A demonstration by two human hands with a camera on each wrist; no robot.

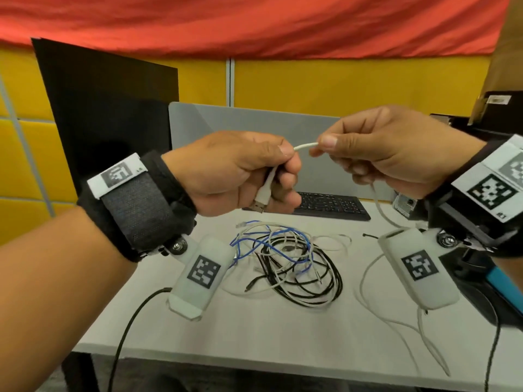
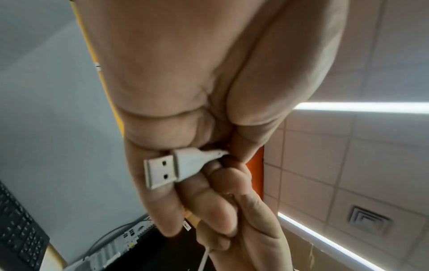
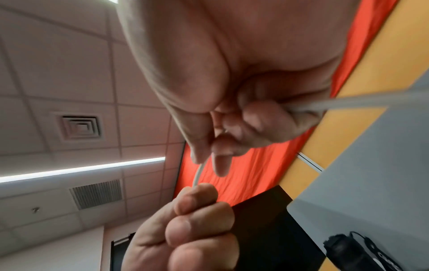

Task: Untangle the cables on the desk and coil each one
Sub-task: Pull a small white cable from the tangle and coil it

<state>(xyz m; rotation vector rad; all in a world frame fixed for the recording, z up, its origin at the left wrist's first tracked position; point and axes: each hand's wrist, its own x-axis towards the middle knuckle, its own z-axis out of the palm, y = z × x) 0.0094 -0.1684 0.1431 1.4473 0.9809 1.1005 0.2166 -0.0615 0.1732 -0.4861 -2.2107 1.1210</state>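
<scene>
Both hands are raised above the desk and hold one white USB cable [image 1: 305, 145]. My left hand [image 1: 249, 171] curls round the cable just behind its USB-A plug [image 1: 259, 202], which hangs below the fingers; the left wrist view shows the plug [image 2: 162, 168] against the palm. My right hand [image 1: 376, 154] pinches the cable a short way along, and the rest drops from that fist [image 3: 348, 102] to the desk at the right. A tangle of black, white and blue cables [image 1: 291, 261] lies on the desk between my wrists.
A black keyboard [image 1: 331, 205] sits behind the tangle, in front of a grey panel [image 1: 226, 120]. A black monitor [image 1: 113, 114] stands at the back left. Dark gear and a blue object [image 1: 506, 281] lie at the desk's right edge. The desk [image 1: 268, 335] has bare surface in front.
</scene>
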